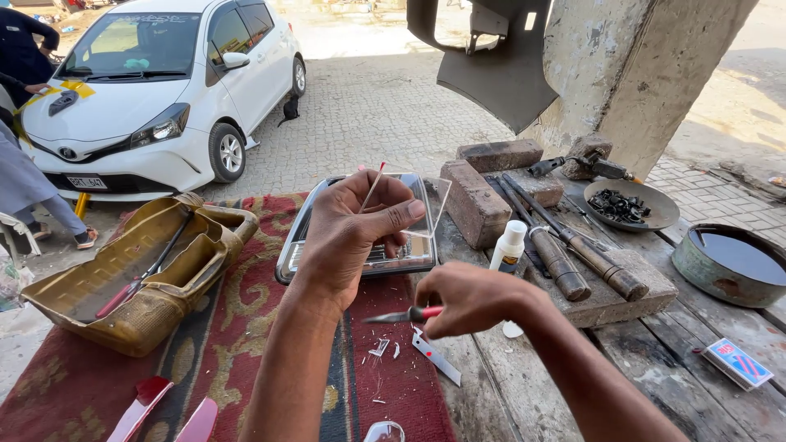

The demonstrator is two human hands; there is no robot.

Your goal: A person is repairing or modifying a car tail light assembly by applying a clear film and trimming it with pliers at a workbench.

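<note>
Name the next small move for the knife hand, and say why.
Probably raise the knife to the clear plastic piece. The left hand holds that piece up in a pinch, while the right hand holds the blade low, apart from it.

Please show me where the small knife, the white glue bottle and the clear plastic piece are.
small knife point(397, 315), head view, on its blade.
white glue bottle point(509, 245), head view, on its body.
clear plastic piece point(432, 209), head view, on its flat face.
</note>
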